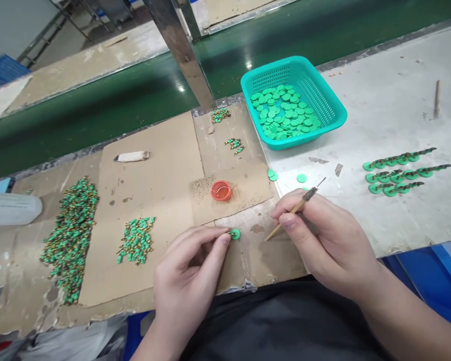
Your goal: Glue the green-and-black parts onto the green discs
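Left hand (pixel 190 273): fingers narrow, pinching a small, flat, round green disc (pixel 235 234) at its left edge, just above the desk (pixel 255 260). A tiny dark-and-gold piece (pixel 230 233) is showing at that edge; whether the pinch is taking in both, I cannot tell.

Right hand (pixel 330 240): fingers closing around a slim wooden-handled tool (pixel 291 213) with a thin dark tip. The tip is pointing up and away from the disc, well apart from it; the handle's plain end is angling down towards the desk.

Step in hand, as judged: the left hand is steadying the disc while the tool is waiting, tip clear of the work. From this pose, bringing the tip to the disc would be calling for a wrist turn, a light touch and a firm left pinch; the disc is small enough to be slipping or twisting.

Around: a small round red cup (pixel 221 191) is sitting beyond the disc, holding something glossy. A teal perforated plastic basket (pixel 338 122) is holding many green discs. To the right, 3 rows of overlapping discs with dark pieces (pixel 402 175) are lying on the desk. To the left, a loose cluster of green-and-gold pieces (pixel 135 240) is resting on brown cardboard (pixel 165 180).
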Demonstrator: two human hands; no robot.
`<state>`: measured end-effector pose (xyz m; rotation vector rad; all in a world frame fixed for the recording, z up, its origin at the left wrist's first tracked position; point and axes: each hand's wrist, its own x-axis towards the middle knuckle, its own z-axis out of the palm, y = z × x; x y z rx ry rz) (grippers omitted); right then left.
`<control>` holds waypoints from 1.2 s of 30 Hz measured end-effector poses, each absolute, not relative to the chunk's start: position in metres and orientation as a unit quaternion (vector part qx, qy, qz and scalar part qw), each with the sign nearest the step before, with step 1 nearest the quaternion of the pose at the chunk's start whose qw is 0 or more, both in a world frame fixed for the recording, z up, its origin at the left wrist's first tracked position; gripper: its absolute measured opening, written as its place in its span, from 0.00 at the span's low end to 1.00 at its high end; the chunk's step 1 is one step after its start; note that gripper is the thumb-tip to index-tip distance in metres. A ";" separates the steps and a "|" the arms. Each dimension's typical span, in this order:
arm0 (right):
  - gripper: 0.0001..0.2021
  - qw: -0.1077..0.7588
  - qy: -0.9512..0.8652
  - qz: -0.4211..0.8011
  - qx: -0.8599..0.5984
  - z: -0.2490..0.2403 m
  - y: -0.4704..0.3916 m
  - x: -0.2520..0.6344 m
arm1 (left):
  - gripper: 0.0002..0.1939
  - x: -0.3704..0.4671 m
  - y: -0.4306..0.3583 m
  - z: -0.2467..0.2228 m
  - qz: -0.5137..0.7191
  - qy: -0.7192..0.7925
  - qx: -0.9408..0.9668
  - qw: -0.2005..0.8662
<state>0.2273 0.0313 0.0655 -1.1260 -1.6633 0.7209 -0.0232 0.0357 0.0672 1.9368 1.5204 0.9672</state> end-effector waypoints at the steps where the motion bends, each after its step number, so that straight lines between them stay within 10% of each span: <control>1: 0.08 0.479 -0.681 0.301 -0.464 0.065 0.031 0.228 | 0.05 -0.023 0.036 0.067 0.354 0.556 0.710 0.248; 36: 0.09 0.348 -0.765 0.322 -0.436 0.091 0.059 0.222 | 0.03 -0.022 0.028 0.062 0.347 0.522 0.749 0.215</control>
